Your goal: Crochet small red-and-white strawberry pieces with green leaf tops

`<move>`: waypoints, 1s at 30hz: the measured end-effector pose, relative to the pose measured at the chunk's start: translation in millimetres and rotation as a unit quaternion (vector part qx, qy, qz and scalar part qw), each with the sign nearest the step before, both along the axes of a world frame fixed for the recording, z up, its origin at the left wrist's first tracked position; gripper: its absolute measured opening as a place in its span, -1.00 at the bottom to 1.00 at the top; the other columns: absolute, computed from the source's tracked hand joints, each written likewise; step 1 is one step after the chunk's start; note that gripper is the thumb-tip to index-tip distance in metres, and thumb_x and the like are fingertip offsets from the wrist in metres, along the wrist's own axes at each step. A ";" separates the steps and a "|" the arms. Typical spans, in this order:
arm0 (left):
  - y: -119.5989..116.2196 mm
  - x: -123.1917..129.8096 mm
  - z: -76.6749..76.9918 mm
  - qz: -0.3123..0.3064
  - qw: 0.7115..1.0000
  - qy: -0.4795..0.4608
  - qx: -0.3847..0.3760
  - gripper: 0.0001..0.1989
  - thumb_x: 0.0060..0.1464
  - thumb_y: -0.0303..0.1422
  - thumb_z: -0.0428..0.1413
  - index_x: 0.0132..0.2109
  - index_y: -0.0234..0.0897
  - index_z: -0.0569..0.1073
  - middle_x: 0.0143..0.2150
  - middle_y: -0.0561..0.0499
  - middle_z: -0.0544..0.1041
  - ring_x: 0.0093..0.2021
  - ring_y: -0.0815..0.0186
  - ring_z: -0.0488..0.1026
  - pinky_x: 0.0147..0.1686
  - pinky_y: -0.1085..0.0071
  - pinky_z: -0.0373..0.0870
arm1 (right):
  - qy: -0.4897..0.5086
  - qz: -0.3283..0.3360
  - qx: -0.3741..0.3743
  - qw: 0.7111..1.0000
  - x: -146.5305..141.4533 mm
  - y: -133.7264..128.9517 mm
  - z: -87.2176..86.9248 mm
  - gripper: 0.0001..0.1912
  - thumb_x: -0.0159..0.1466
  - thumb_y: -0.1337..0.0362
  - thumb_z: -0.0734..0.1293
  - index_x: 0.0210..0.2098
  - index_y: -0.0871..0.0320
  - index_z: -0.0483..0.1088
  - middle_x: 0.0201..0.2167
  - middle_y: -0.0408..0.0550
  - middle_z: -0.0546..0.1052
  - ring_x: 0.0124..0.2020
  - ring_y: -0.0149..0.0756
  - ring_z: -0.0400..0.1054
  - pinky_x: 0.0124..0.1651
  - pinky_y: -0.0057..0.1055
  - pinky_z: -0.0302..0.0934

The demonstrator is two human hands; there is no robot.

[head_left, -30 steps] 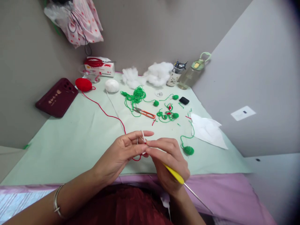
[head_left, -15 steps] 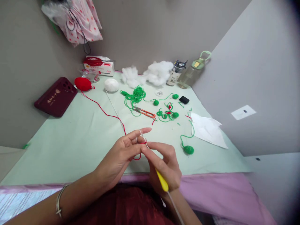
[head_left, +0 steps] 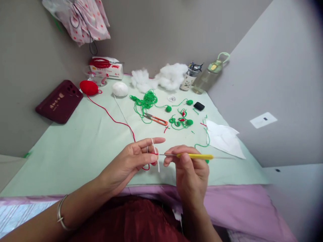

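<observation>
My left hand (head_left: 133, 159) pinches a small bit of red yarn (head_left: 145, 168) between thumb and fingers. White yarn (head_left: 152, 145) passes over its raised index finger, and a short end hangs below. In my right hand (head_left: 193, 168) is a crochet hook (head_left: 195, 156) with a yellow handle, held level. Its thin metal tip reaches the red yarn at my left fingertips. The red strand runs back to a red yarn ball (head_left: 89, 88), and a white strand leads from a white yarn ball (head_left: 120, 89).
Orange thread snips (head_left: 158, 120), tangled green yarn (head_left: 147, 100) and small green crocheted pieces (head_left: 189, 122) lie mid-table. White stuffing (head_left: 171, 76), a pen cup (head_left: 187, 80) and a bottle (head_left: 208, 77) stand behind. A maroon phone (head_left: 60, 101) leans at left; white paper (head_left: 223, 138) lies right.
My right hand has moved right and turned the crochet hook from steeply slanted to level. A white yarn end now hangs below my left fingertips. The left hand has barely moved.
</observation>
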State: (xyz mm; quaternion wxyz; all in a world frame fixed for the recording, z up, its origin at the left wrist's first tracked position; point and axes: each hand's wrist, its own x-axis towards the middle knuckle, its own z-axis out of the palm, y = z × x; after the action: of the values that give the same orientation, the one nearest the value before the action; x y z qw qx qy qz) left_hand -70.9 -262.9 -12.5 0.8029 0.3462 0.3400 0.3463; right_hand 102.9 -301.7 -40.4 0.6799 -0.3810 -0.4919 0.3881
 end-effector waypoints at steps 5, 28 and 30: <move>-2.3 3.8 -3.1 0.030 0.998 0.032 0.050 -0.57 0.07 -0.32 0.41 0.11 -0.07 0.65 -0.28 0.10 0.47 -0.31 0.38 0.36 -0.28 0.44 0.31 | -0.031 -0.007 0.015 0.999 0.3 0.0 1.8 -0.83 0.45 0.30 0.34 -0.15 0.03 0.61 -0.26 -0.09 0.65 -0.36 -0.36 0.52 -0.29 -0.37 0.45; -1.8 4.6 -3.8 -0.011 0.997 -0.050 -0.052 -0.51 0.05 -0.35 0.42 0.15 -0.18 0.65 -0.27 0.05 0.54 -0.31 0.39 0.35 -0.23 0.44 0.30 | -0.291 -0.106 0.142 0.940 -10.2 -8.3 -8.1 -0.59 0.42 0.47 0.30 0.15 -0.06 0.54 -0.10 -0.03 0.65 -0.11 -0.20 0.56 -0.14 -0.25 0.52; -0.3 3.5 -3.9 -0.023 0.997 -0.056 -0.043 -0.53 0.06 -0.38 0.41 0.14 -0.17 0.66 -0.26 0.05 0.55 -0.31 0.40 0.37 -0.20 0.44 0.31 | -0.247 -0.072 0.118 0.959 -6.1 -6.3 -0.1 -0.66 0.45 0.44 0.28 0.07 -0.03 0.56 -0.14 -0.05 0.67 -0.14 -0.22 0.56 -0.11 -0.24 0.51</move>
State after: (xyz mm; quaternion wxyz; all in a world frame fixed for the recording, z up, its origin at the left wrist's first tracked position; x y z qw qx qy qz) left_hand -67.4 -263.2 -16.4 0.8426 0.2987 0.3010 0.3321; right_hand 96.7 -308.0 -40.6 0.6039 -0.4162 -0.6579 0.1710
